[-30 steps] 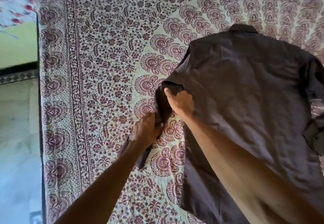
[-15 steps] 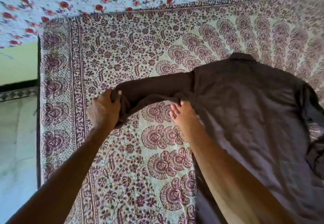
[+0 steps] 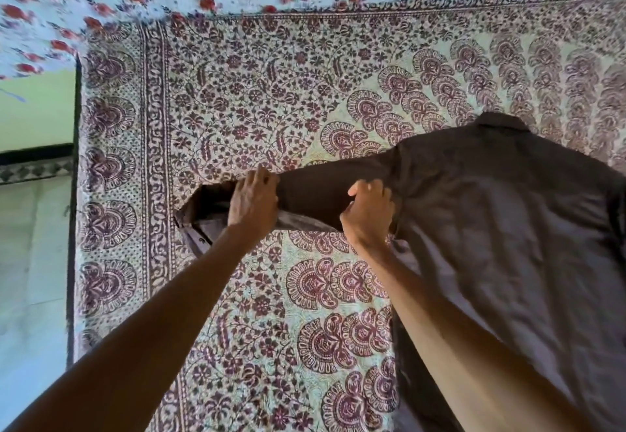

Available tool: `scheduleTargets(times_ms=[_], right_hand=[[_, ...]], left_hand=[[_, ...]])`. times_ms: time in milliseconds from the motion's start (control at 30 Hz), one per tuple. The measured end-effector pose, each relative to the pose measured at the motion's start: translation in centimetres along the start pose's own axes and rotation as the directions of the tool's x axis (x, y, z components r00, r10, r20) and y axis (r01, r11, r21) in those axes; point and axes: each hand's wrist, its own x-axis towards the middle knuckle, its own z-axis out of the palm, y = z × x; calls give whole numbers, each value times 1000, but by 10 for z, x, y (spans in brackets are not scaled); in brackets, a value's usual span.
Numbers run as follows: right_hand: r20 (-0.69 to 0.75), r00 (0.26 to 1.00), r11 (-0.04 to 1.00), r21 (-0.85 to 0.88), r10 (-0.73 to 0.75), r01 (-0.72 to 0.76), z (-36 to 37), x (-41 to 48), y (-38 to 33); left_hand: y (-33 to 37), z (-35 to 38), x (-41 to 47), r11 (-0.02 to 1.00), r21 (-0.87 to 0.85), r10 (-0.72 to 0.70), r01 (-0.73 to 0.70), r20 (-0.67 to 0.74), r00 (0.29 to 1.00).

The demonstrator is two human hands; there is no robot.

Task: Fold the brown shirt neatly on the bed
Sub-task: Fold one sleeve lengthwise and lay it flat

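Sleeve spread wider than before; left hand seemingly flat atop, right hand pinched its base; twisted cuff risked creases.

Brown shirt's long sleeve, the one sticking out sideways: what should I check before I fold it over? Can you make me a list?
1. The brown cloth shirt lies spread flat on the patterned bedsheet: ok.
2. The long sleeve is stretched straight out to the left: ok.
3. The cuff is smooth: not ok, it is turned over and its paler inside shows.
4. The left hand rests on the sleeve near the cuff: ok.
5. The right hand pinches the cloth where sleeve meets body: ok.
6. The front is buttoned up: cannot tell, the shirt lies face down.
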Motion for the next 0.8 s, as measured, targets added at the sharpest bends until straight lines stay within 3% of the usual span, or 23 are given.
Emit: scheduleTargets(times_ms=[133,267,333,400,500,567,800], right_hand=[[149,989,1000,-16,21,-19,7,19,9],[16,999,999,-3,-38,38,5,29,27],[-63,997,999,-39,-39,36,3,36,37],[-34,998,998,-51,-45,43,5,45,48],[179,982,995,-63,-59,72,17,57,65],[237,967,990,-83,-91,113,25,59,71],[144,987,991,-109,-67,83,35,59,83]], left_hand=[[29,8,28,994,-108,-14,17,31,999],[47,14,50,994,-78,-74,73,-14,997],[46,15,52,979,-161,-137,124,-73,988],[44,16,49,952,-244,-224,186,-138,965],[37,20,43,969,-185,-199,165,-180,963],[29,24,46,975,-161,-182,155,-171,968],[27,27,69,972,-66,-233,227,-109,966]])
